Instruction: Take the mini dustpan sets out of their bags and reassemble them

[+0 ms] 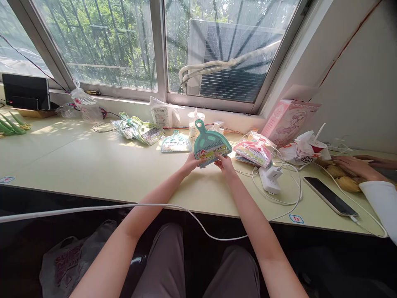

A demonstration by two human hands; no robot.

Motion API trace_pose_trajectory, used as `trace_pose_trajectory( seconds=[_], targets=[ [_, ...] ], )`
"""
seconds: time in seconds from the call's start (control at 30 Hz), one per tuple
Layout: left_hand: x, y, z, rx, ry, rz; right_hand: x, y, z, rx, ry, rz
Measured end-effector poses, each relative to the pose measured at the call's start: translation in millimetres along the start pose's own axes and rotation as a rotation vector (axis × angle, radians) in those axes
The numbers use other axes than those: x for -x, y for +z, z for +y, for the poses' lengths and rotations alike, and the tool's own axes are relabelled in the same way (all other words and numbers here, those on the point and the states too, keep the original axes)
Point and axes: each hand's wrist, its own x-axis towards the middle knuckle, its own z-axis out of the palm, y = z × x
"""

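Observation:
A small teal dustpan (214, 140) with a brush and a printed label, seemingly in clear wrapping, is held upright just above the table. My left hand (191, 163) grips its lower left corner. On the lower right edge, my right hand (224, 163) has its fingers closed, with the thumb over the label. Behind and to the left, another wrapped dustpan (176, 143) lies flat. Farther left is a pile of green wrapped dustpans (147, 131). Close to the right of my hands, a pink wrapped dustpan (254, 152) rests on other packs.
A white power strip (269, 180) with looping cables and a phone (330, 196) lie at right. Another person's hand (350, 166) touches brown objects there. A pink box (288, 122), a lidded cup (196, 120) and a tablet (26, 91) stand along the back. A white cable (149, 204) crosses my forearms.

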Motion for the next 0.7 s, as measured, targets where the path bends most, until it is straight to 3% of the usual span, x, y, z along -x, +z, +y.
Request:
trace_pose_trajectory(
  seconds=[0.23,0.4,0.5,0.57,0.7],
  targets=[
    [-1,-3.7,0,-0.007,-0.108,0.023,3,3,5,0.091,0.009,0.081],
    [-6,-11.2,-1,-0.023,-0.100,0.042,2,0,2,0.139,0.024,-0.046],
    [-10,-22.4,-1,0.004,-0.103,0.094,4,-6,-4,0.385,-0.022,-0.097],
    [-14,-33.2,-1,0.048,-0.108,0.145,7,-10,-9,0.662,-0.201,-0.052],
    [-17,-54.8,-4,0.184,-0.160,0.142,14,-16,-13,1.215,-0.796,0.019]
  ],
)
